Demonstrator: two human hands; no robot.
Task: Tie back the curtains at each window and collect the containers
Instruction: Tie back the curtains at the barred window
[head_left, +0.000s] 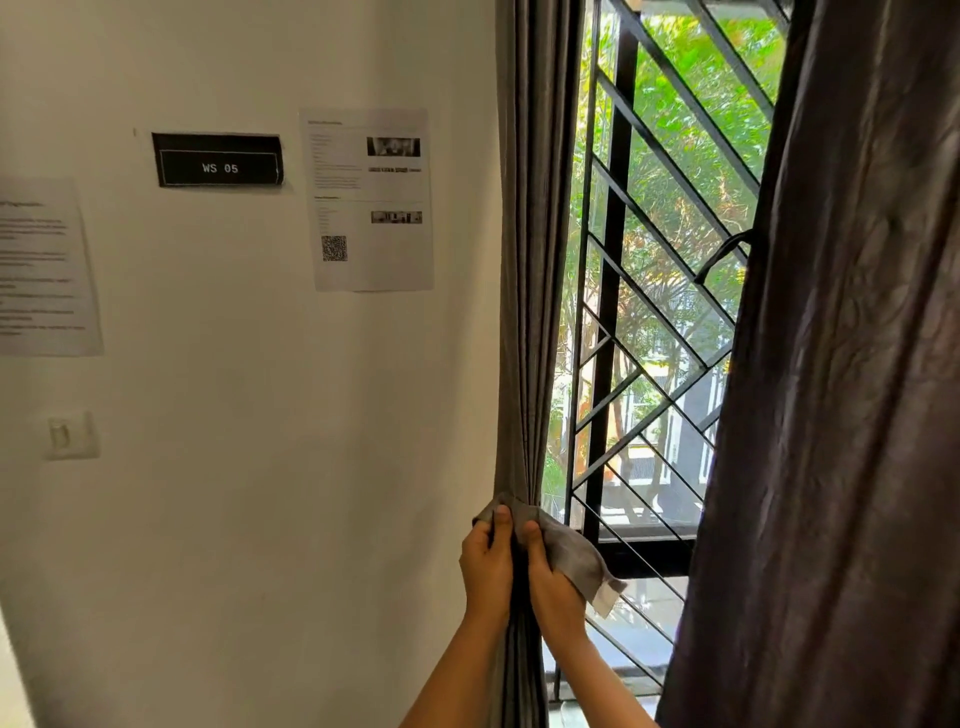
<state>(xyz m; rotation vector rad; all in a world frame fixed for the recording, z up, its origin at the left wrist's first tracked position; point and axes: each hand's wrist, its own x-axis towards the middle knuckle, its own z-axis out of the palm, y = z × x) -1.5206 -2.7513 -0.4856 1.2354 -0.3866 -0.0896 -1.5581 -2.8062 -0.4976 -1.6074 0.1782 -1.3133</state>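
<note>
A grey curtain (530, 260) hangs gathered into a narrow bundle at the window's left side. A grey fabric tie-back (576, 561) wraps around the bundle low down. My left hand (485, 564) grips the tie's left end against the curtain. My right hand (550, 582) grips the tie's other part, whose loose end with a white tab hangs to the right. A second, darker curtain (841, 389) hangs loose on the right. No containers are in view.
A black metal window grille (649, 291) with diagonal bars fills the opening, trees outside. The white wall (260, 467) on the left carries a "WS 05" sign (218, 160), two printed sheets and a light switch (70, 435). A dark strap (722, 257) hangs by the right curtain.
</note>
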